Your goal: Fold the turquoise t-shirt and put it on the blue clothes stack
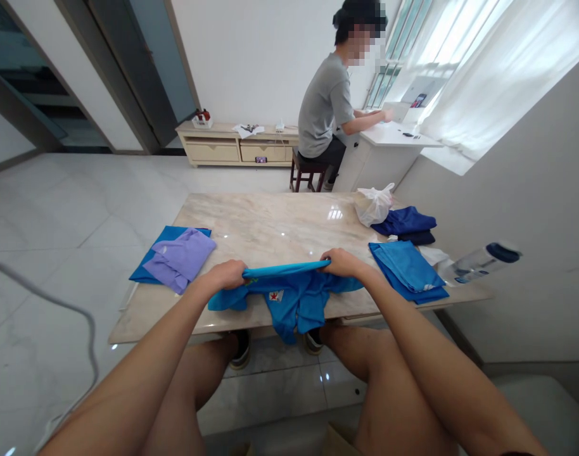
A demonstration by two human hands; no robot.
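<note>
left hand (230,274): gripping one end of a stretched fold of blue cloth (289,304), probably a shirt, fingertips hidden | right hand (341,261): pinching the other end | cloth: at the near side of the table (270,221), lower part hanging over; badge (276,296) too small to read | purple garment (182,256) partly covers a folded blue one (170,234)

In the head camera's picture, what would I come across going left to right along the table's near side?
Folded purple cloth → blue garment held by the left hand and right hand → folded blue cloth → clear bottle with a dark lid.
</note>
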